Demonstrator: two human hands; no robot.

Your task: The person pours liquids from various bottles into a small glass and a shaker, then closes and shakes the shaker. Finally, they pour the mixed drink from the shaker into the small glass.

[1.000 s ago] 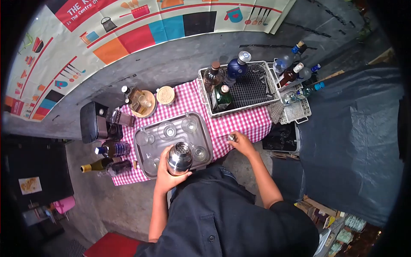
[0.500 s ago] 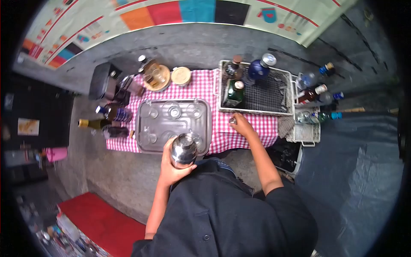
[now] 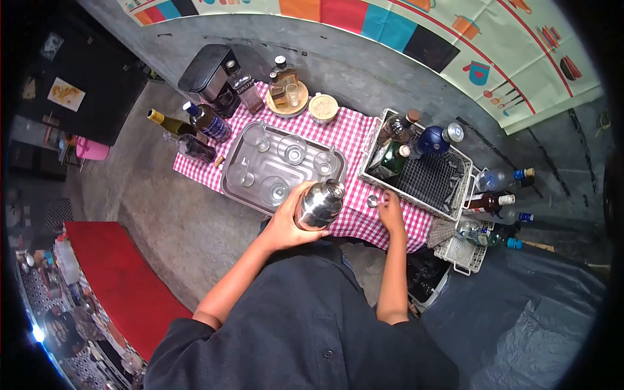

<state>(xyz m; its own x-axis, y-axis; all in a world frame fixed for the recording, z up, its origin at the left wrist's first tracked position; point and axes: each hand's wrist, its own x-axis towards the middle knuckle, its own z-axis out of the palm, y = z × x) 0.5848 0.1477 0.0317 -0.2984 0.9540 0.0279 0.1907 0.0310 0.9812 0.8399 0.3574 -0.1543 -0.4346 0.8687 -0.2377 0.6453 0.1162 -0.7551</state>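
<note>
My left hand (image 3: 284, 223) is wrapped round a shiny metal cocktail shaker (image 3: 319, 207), tilted with its narrower top toward the upper right. It is held over the near right corner of a grey tray (image 3: 229, 170). Several clear glasses stand on that tray, among them a coupe glass (image 3: 294, 152) and a glass mug (image 3: 325, 162). Beside the wire basket's near edge, the small metal shaker cap (image 3: 372, 201) lies on the checked cloth (image 3: 356, 218). Close to its right is my right hand (image 3: 391, 212), fingers loosely bent and apart from the cap.
A white wire basket (image 3: 416, 193) holds several bottles, including a green bottle (image 3: 390, 159) and a blue bottle (image 3: 437, 140). More bottles stand to its right. At the back left are a black coffee machine (image 3: 207, 77), a lidded jar (image 3: 323, 107) and further bottles.
My right hand has set the cap down on the cloth and drawn slightly away. The shaker has tipped further to the right in my left hand. The camera view has turned.
</note>
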